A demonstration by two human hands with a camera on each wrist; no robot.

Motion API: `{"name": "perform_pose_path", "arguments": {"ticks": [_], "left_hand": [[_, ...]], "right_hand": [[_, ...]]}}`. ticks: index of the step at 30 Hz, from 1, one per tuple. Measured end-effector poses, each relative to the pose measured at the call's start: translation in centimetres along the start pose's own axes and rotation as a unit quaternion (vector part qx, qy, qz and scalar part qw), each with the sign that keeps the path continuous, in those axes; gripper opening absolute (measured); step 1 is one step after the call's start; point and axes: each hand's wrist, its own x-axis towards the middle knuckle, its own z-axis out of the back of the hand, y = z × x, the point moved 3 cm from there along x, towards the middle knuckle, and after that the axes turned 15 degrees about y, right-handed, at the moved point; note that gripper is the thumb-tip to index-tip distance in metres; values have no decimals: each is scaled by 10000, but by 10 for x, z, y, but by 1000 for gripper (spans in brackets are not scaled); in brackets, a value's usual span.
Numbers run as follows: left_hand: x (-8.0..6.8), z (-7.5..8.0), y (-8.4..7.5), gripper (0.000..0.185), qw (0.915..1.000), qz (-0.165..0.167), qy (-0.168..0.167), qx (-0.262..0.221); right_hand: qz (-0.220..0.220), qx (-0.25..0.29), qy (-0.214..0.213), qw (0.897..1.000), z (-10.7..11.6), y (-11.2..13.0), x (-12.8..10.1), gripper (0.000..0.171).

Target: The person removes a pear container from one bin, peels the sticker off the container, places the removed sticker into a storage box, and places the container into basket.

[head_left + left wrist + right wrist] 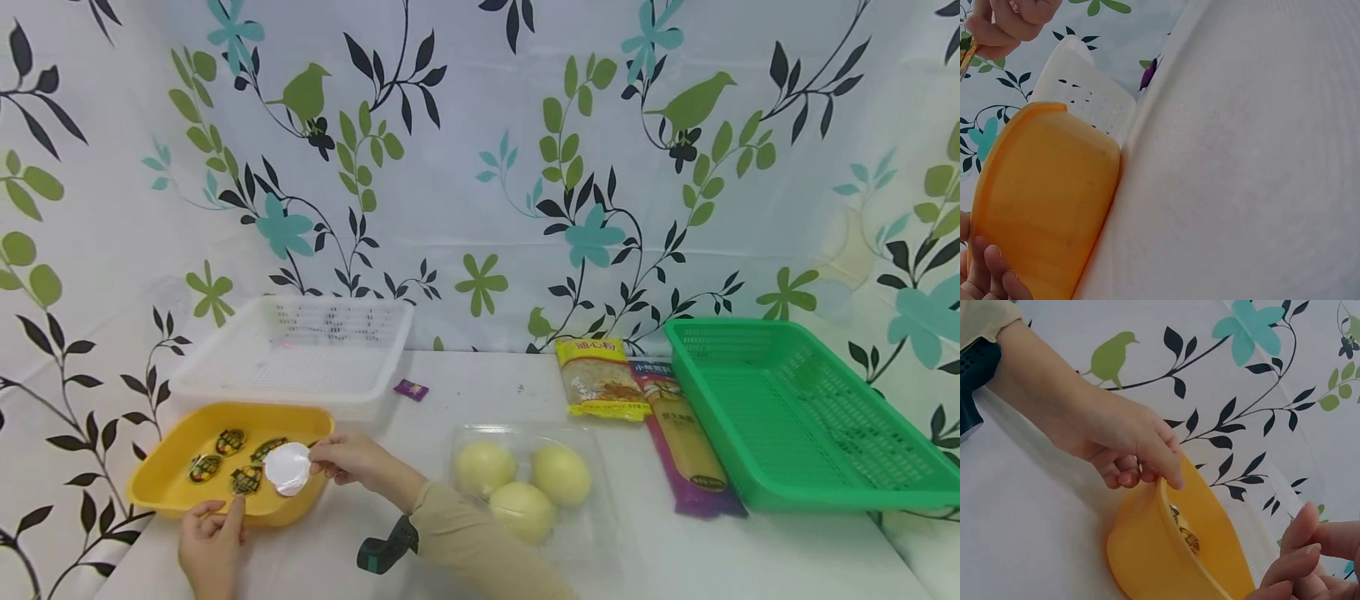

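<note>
My right hand point(363, 467) pinches a round silver foil-backed piece point(287, 468) by its edge, over the right part of a yellow plastic basin point(146, 492). In the left wrist view, the other side of this piece point(966, 55) shows gold and green. Several turtle-patterned foil pieces point(204, 468) lie in the basin. At the near rim, my left hand point(213, 542) grips the basin; the right wrist view shows its thumb over the rim and its other fingers curled outside. Fingers of my right hand point(1310, 565) appear at that view's lower right, the foil piece hidden there.
Behind the basin stands a white perforated basket point(300, 392), with a small purple packet point(411, 389) beside it. A clear box point(577, 533) holds three pale yellow round items point(486, 468). Farther right lie a yellow noodle packet point(603, 379), a purple packet point(686, 433) and a green basket point(795, 492).
</note>
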Motion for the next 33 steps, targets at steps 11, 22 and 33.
{"name": "perform_pose_path", "arguments": {"ticks": [11, 22, 33], "left_hand": [[-2, -1, -4, 21, 9999, 13, 56, 133], [-1, -3, -4, 21, 9990, 134, 103, 405], [-3, -2, -4, 21, 9999, 133, 79, -8]], "right_hand": [[286, -519, -311, 9978, 3, 0, 1, 7], [538, -594, -815, 9934, -2, -5, 9, 9], [72, -489, -1558, 9865, -10, -9, 20, 21]]}}
